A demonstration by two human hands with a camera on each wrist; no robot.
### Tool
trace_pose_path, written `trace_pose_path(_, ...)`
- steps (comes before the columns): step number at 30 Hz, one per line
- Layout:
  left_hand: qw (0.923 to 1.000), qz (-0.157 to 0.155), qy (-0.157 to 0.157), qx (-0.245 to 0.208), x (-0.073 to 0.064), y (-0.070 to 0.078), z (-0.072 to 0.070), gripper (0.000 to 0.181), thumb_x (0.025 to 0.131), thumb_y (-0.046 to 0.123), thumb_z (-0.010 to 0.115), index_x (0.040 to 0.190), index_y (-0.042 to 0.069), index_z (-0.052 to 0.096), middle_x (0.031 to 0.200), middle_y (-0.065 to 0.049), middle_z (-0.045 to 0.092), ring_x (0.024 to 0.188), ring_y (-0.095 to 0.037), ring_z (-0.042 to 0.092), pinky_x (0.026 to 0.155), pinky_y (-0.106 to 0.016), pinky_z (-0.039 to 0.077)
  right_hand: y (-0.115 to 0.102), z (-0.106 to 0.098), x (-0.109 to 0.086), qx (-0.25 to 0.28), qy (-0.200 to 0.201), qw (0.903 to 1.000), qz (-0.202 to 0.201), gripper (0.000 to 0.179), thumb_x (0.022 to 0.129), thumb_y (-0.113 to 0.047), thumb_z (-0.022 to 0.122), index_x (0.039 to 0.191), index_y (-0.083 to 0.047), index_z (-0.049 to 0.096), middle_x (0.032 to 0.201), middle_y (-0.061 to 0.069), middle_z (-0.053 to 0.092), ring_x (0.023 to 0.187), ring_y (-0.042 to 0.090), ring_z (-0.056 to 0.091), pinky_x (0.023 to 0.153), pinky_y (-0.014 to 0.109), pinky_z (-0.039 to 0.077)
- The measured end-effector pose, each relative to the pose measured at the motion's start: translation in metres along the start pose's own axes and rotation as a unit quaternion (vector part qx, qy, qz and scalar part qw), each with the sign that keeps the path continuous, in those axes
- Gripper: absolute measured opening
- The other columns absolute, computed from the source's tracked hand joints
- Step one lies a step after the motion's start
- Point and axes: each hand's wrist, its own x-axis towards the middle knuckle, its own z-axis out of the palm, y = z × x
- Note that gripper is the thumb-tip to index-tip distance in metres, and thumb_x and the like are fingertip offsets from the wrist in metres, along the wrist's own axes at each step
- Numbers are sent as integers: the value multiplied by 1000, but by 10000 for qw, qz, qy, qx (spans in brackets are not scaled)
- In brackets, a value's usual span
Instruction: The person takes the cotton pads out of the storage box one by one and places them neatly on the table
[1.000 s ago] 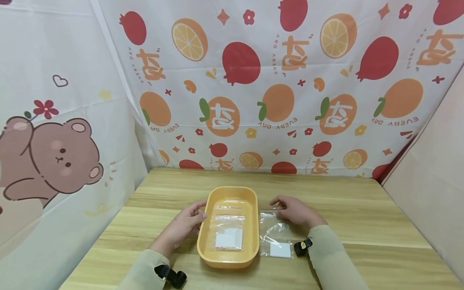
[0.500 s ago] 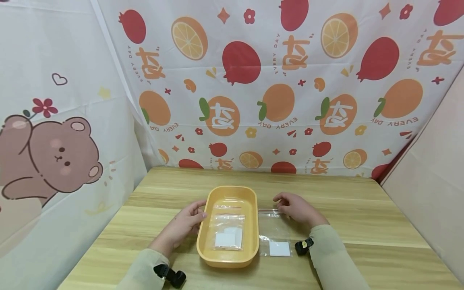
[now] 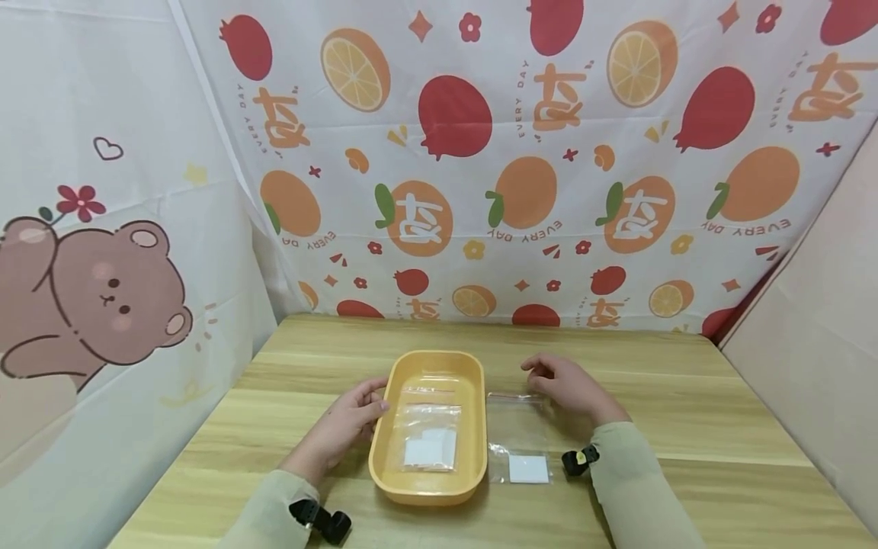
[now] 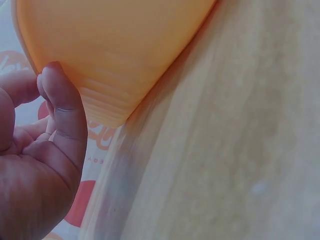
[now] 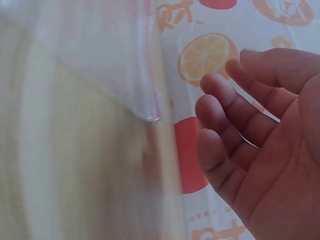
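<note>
A yellow tray (image 3: 428, 496) stands on the table, with clear zip bags (image 3: 446, 412) holding white square pieces (image 3: 428, 450) inside it. My left hand (image 3: 346, 419) is at the tray's left side; in the left wrist view its bent fingers and thumb hold the tray's rim (image 4: 30, 55). Just right of the tray lies another clear zip bag (image 3: 514, 431) with a white square piece (image 3: 528, 469) at its near end. My right hand (image 3: 569, 387) is beside that bag's far right corner, apart from it, fingers loosely curled with nothing in them.
The wooden table (image 3: 686, 427) extends to both sides. A fruit-print cloth (image 3: 514, 252) hangs along its far edge, and a bear-print cloth (image 3: 137, 252) hangs at the left. Black wrist cameras (image 3: 322, 521) sit on both sleeves.
My right hand has let go of the zip bag's top edge and drawn off a little to the right. The bag now lies flatter on the table. My left hand stays at the tray.
</note>
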Motion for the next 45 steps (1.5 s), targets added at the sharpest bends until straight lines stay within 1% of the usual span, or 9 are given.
trace_pose_path(4,10000,-3,34,24,-1,0,-2,57,102,10,57,154,1,35,109,-24,57,75,-20,58,61,-30,53,-7,-2,0,-103,34,9997,-206,28,101,-20,62,128,-12,65,111,7,68,100,17,60,91,41,49)
trace_pose_path(8,10000,21,-20,1,-2,1,-2,58,102,11,57,154,0,34,110,-24,57,77,-21,59,61,-31,55,-18,-3,-1,-115,42,9988,-473,25,101,-22,63,125,-16,67,110,6,69,100,16,60,90,42,50)
trace_pose_path(14,10000,18,-15,-22,-2,1,-3,58,102,11,58,154,1,34,108,-24,56,75,-21,58,59,-31,54,-40,3,-4,81,-90,9959,-898,25,100,-22,64,124,-17,67,104,-4,68,98,17,61,84,38,53)
trace_pose_path(20,10000,-4,-38,89,-2,0,-4,59,102,12,58,154,1,34,106,-23,57,75,-20,57,59,-30,53,-65,19,-7,273,-137,9917,-1245,27,101,-21,63,128,-14,66,109,-5,69,102,14,63,86,33,55)
trace_pose_path(24,9999,-42,32,87,0,-1,-5,58,101,12,59,154,2,36,106,-22,57,76,-20,57,60,-30,53,-82,32,-7,493,-398,9846,-1630,29,102,-19,61,130,-10,64,114,-1,69,106,15,63,92,35,53)
trace_pose_path(27,10000,-50,31,-3,-1,-1,-5,57,102,11,58,154,2,37,108,-23,56,77,-20,58,61,-30,54,-90,42,-2,561,-564,9807,-1786,27,103,-18,60,129,-11,65,114,-4,68,107,14,63,95,35,51)
trace_pose_path(32,9999,13,-94,-128,-1,-3,-4,59,102,12,58,155,0,33,107,-22,56,78,-20,59,62,-31,56,-95,59,9,447,-642,9805,-1803,27,102,-14,59,129,-11,66,117,2,69,107,13,64,96,35,51)
trace_pose_path(37,9998,26,-82,-157,-1,-4,-3,61,102,14,59,155,0,33,104,-18,57,76,-18,58,60,-29,54,-101,69,25,-18,-675,9815,-1793,31,102,-14,59,132,-8,64,120,5,69,106,8,62,95,32,51)
trace_pose_path(45,9996,68,-133,-227,-2,-4,-3,59,103,12,57,155,0,32,106,-19,57,80,-20,60,63,-31,56,-109,82,52,-589,-987,9841,-1353,34,100,-18,64,134,-13,64,119,1,69,105,6,62,93,30,52)
